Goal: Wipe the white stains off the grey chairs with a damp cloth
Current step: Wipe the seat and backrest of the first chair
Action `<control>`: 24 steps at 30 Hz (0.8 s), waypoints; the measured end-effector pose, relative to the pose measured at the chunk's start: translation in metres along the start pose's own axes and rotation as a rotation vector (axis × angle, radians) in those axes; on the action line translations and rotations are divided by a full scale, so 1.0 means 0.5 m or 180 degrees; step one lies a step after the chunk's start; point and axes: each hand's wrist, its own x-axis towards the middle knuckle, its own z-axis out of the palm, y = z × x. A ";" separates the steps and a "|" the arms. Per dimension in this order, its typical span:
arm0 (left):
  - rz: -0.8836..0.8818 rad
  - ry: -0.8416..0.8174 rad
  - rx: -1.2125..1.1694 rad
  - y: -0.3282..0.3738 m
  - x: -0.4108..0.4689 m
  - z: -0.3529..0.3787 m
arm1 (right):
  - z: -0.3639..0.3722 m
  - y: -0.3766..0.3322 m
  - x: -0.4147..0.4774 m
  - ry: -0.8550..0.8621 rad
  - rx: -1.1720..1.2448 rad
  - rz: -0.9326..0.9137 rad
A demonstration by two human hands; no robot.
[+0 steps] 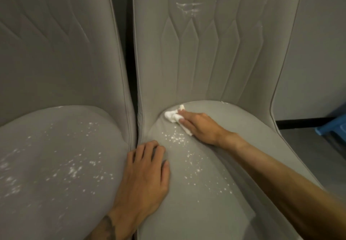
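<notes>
The damp cloth point(173, 117) lies bunched at the back of the right chair's seat point(252, 146), close to where cushion meets backrest. My right hand point(198, 127) lies flat over the cloth, fingers straight and pressing down rather than curled round it, so I judge the flat palm is there to spread pressure for a scrub. Just nearer me than the cloth, a trail of white specks point(187, 155) runs down the cushion, so most of this seat is not yet wiped.

My left hand point(144, 172) rests open, nearer me and left of the cloth, fingers spread on the seat's edge. I take it that it braces me and steadies the cushion against the rubbing.

High above the cloth, a white smear point(189, 8) marks the backrest. Left of the cloth, across a dark gap point(131, 71), the second chair point(56, 71) carries its own spatter point(74, 168) over the seat. Far right of the cloth, something blue point(331, 127) sits on the floor.

Nothing blocks the cloth's path toward me except my own left hand, close beside the specks
</notes>
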 end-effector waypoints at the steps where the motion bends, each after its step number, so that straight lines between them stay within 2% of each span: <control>1: -0.0012 0.0001 -0.0003 -0.001 0.000 0.001 | 0.001 -0.006 -0.017 -0.0068 0.0071 -0.0139; 4: -0.0028 -0.0014 0.0000 -0.001 -0.001 0.004 | -0.024 0.007 -0.038 -0.0273 0.0123 -0.0145; 8: -0.0047 -0.0001 -0.0004 -0.001 0.000 0.002 | -0.028 -0.008 -0.015 -0.0103 0.0185 0.0216; 13: -0.0053 0.0017 -0.0031 0.000 0.000 0.001 | -0.004 -0.043 -0.078 -0.0283 0.0260 -0.0208; 17: -0.0035 0.0030 -0.0047 0.000 -0.001 -0.001 | -0.013 -0.029 -0.062 -0.0008 -0.0542 -0.0302; 19: -0.0040 0.0031 -0.0043 -0.002 0.000 0.000 | -0.022 -0.011 -0.043 0.0132 -0.0705 -0.0085; 22: -0.0025 0.0018 -0.0038 -0.002 -0.001 0.001 | -0.043 0.008 -0.029 0.0152 -0.0094 0.0618; 24: -0.0030 0.0018 -0.0046 -0.002 0.000 0.001 | -0.033 -0.007 -0.026 0.0030 -0.0307 0.0544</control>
